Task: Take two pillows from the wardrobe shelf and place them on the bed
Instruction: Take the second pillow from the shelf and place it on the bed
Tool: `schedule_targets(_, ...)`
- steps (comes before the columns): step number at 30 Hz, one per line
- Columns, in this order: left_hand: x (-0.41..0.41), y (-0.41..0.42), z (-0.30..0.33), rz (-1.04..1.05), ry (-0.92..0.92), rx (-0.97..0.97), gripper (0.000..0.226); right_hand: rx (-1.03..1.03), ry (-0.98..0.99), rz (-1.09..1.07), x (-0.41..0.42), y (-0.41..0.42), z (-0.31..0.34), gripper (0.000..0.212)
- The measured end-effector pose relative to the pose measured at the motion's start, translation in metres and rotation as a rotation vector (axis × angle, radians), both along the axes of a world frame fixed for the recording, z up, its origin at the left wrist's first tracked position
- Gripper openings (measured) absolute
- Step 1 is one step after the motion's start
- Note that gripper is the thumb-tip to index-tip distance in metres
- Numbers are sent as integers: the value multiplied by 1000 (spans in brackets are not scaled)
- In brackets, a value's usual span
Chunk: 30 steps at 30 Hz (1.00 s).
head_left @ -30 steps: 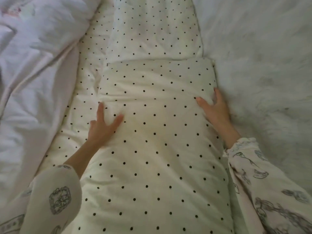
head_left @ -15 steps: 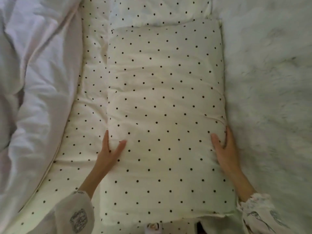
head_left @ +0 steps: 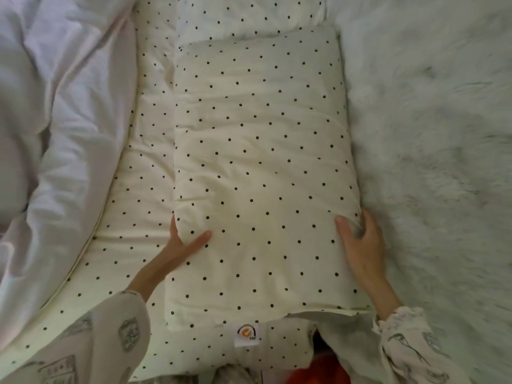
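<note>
Since half a second ago both hands have slid lower in the view, nearer to the person, and the near end of the pillow with its small label now shows in full.

Largest is the fluffy white long-haired blanket (head_left: pixel 432 162) on the bed, spreading out beyond the right fingers. Beyond the left fingers lies a crumpled white smooth duvet (head_left: pixel 55 134). Between them runs a cream dotted quilted sheet (head_left: pixel 144 173).

On this sheet lies the cream rectangular fabric pillow with small black dots (head_left: pixel 260 167), soft and lightly wrinkled, reaching from between the fingers up to a second dotted pillow (head_left: pixel 243 15) at the top. A white label with an orange mark (head_left: pixel 246 335) sits at its near edge.

The left hand (head_left: pixel 180 245) grips the pillow's left side, thumb on top and fingers tucked under the edge. The right hand (head_left: pixel 360 242) grips the right side, thumb pressed into the top and fingers curled round the edge. Both wrists come out of pale printed sleeves (head_left: pixel 410 347).
</note>
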<state>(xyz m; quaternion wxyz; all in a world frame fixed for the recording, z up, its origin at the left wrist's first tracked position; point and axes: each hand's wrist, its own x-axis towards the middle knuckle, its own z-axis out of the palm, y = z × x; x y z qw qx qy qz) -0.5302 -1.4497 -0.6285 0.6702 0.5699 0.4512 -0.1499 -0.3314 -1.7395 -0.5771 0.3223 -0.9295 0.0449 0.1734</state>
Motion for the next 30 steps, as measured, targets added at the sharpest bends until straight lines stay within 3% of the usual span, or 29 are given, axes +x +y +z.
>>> schedule_targets(7,0,-3,-7,-84,56,122,114,-66,-55,16,-12,4,-6,62)
schedule_targets(10,4,-13,-3,-108,189,331,114,-186,-43,136,-20,11,-1,67)
schedule_targets(12,3,-23,5,-173,173,510,108,-273,-82,236,-29,18,3,72)
schedule_targets(18,39,-29,14,-588,93,941,99,-498,-151,570,-18,51,-3,83)
schedule_targets(23,55,-50,2,-879,172,937,96,-560,-31,607,-8,45,-29,92)
schedule_targets(30,46,-48,-1,-982,218,902,98,-495,85,605,-14,36,-39,92)
